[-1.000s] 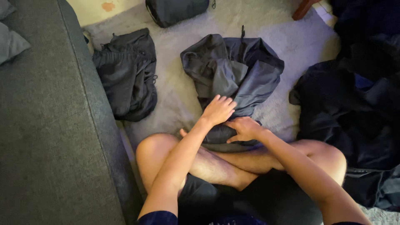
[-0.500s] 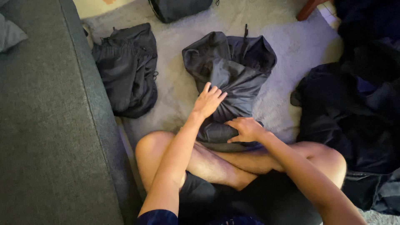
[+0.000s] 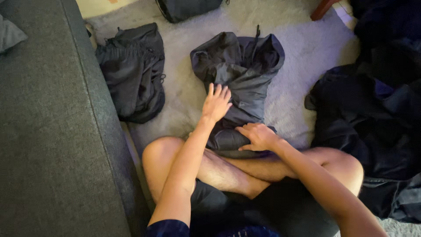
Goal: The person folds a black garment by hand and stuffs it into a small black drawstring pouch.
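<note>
A dark grey jacket lies bunched on the pale carpet in front of my crossed legs. My left hand rests flat on the jacket's left side, fingers spread and pointing away from me. My right hand presses down on the jacket's near end, which is rolled or folded against my shin, with its fingers curled over the cloth.
A dark grey sofa fills the left side. A black crumpled garment lies beside it. A heap of dark clothes sits on the right. A black bag and a wooden furniture leg are at the top.
My left hand has slid farther away from me along the jacket's left side and opened flat. My right hand has stayed on the near end.
</note>
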